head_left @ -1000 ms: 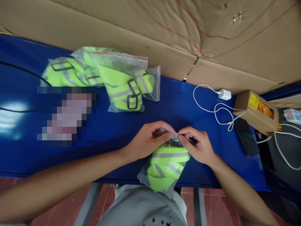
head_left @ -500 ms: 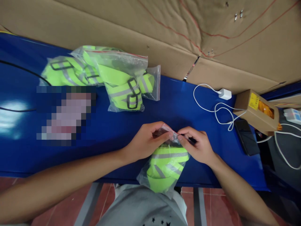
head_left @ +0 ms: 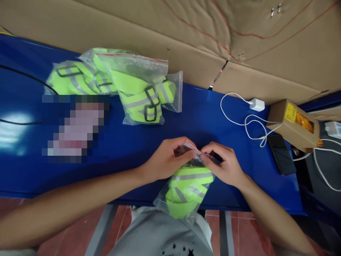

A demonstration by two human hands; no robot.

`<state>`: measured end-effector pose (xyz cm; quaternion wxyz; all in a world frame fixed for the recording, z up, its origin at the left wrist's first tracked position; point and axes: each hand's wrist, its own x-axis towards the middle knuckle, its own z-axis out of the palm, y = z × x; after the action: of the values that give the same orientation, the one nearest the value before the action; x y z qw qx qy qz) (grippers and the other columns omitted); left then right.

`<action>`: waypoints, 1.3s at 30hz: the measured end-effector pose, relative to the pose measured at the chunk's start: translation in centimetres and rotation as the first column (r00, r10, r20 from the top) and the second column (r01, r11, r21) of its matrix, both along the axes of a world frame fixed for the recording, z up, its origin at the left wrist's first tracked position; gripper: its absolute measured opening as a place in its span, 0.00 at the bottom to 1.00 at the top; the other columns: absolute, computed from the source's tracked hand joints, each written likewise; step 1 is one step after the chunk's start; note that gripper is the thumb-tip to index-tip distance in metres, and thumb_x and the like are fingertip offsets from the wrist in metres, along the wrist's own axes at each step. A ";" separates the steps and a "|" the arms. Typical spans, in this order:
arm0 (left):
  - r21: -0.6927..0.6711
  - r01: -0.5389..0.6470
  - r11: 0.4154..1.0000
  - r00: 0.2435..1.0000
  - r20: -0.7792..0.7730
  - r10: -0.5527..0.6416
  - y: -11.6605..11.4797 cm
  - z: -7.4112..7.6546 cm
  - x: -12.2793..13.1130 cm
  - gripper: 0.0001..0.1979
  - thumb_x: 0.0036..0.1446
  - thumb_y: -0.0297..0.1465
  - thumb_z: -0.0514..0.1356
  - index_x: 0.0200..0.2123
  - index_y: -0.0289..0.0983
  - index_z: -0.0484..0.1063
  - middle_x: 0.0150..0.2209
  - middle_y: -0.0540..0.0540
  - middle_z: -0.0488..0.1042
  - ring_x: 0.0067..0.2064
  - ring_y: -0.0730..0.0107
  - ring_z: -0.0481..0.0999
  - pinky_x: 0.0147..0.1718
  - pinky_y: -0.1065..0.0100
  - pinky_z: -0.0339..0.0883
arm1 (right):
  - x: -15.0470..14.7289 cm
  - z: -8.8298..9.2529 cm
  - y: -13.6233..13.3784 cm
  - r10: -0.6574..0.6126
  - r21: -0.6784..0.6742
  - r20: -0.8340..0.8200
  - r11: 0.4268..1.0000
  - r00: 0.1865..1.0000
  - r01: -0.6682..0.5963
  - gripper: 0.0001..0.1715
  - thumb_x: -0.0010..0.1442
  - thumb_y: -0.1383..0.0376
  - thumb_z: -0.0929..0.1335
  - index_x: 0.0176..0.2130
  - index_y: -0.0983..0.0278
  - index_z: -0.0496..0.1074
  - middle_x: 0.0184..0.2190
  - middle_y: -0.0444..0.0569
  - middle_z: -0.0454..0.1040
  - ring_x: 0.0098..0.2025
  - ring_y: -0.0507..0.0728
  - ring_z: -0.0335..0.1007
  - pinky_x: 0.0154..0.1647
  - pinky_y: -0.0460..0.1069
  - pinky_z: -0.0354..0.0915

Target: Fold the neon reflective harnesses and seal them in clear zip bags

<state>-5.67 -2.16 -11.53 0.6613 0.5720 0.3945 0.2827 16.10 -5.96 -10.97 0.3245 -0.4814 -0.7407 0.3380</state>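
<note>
A clear plastic bag (head_left: 185, 193) holding a folded neon-green reflective strap hangs over the near edge of the blue table (head_left: 202, 117). My left hand (head_left: 166, 160) pinches the bag's top edge from the left, fingers closed on it. My right hand (head_left: 225, 165) pinches the same top edge from the right. The two hands' fingertips almost meet above the bag's mouth.
Several filled bags of green straps (head_left: 133, 89) lie piled at the back left. A white charger with cable (head_left: 255, 105), a black phone (head_left: 281, 154) and a cardboard box (head_left: 293, 122) sit at the right. Cardboard sheets (head_left: 160, 32) stand behind the table. A blurred patch covers the left.
None of the objects moved; the hands keep pinching the bag's top edge with only slight finger shifts. The view drifted a little.
</note>
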 end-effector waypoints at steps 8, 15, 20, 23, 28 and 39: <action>0.010 0.042 0.999 0.998 -0.039 -0.041 -0.3 -0.2 0.1 0.07 0.61 0.34 0.66 0.36 0.36 0.77 0.28 0.53 0.76 0.27 0.80 0.70 0.25 0.78 0.61 | -0.6 0.1 -0.3 0.008 0.008 -0.030 1.000 1.000 -0.008 0.04 0.66 0.70 0.70 0.36 0.63 0.73 0.25 0.39 0.71 0.26 0.46 0.65 0.28 0.42 0.62; 0.043 0.031 0.999 0.996 -0.080 -0.027 -0.2 -0.1 0.1 0.06 0.58 0.33 0.66 0.34 0.36 0.78 0.26 0.53 0.77 0.26 0.80 0.70 0.24 0.78 0.61 | -0.5 -0.2 -0.5 0.018 0.058 0.005 0.998 1.000 -0.018 0.02 0.66 0.69 0.70 0.39 0.62 0.72 0.22 0.34 0.61 0.22 0.43 0.57 0.24 0.40 0.57; 0.049 0.052 0.997 0.998 -0.045 -0.050 -0.4 -0.1 0.1 0.03 0.58 0.30 0.65 0.34 0.36 0.78 0.25 0.55 0.75 0.24 0.81 0.69 0.22 0.79 0.59 | -0.3 -0.4 -0.8 0.057 0.039 0.027 0.998 0.998 -0.058 0.02 0.68 0.68 0.70 0.40 0.61 0.73 0.24 0.35 0.62 0.23 0.43 0.56 0.25 0.40 0.56; 0.062 0.048 0.997 0.998 -0.036 -0.046 -0.3 -0.2 0.0 0.04 0.59 0.31 0.66 0.35 0.35 0.78 0.26 0.54 0.76 0.25 0.80 0.71 0.23 0.79 0.61 | -0.2 -0.4 -0.9 0.051 0.019 0.025 0.998 0.998 -0.052 0.01 0.68 0.67 0.70 0.42 0.61 0.74 0.23 0.35 0.60 0.22 0.43 0.55 0.23 0.41 0.55; 0.034 0.144 0.989 0.983 0.106 -0.147 1.4 -0.2 -0.5 0.11 0.69 0.33 0.60 0.42 0.35 0.81 0.38 0.46 0.85 0.39 0.71 0.83 0.39 0.74 0.75 | 0.7 -0.3 0.0 -0.022 -0.032 0.003 0.999 1.000 0.022 0.03 0.68 0.64 0.71 0.41 0.62 0.75 0.22 0.36 0.65 0.22 0.44 0.60 0.25 0.41 0.57; -0.007 0.175 0.985 0.977 0.125 -0.173 2.7 -0.4 -0.9 0.13 0.69 0.35 0.60 0.42 0.35 0.83 0.40 0.45 0.86 0.43 0.66 0.86 0.45 0.70 0.77 | 1.4 -0.7 1.0 -0.063 -0.222 -0.073 0.974 0.995 0.045 0.15 0.70 0.55 0.69 0.38 0.63 0.77 0.21 0.39 0.67 0.22 0.47 0.58 0.24 0.44 0.55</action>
<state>-6.60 0.57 -11.89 0.7120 0.5795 0.3035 0.2552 17.51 -4.99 -11.64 0.3074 -0.5206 -0.6718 0.4280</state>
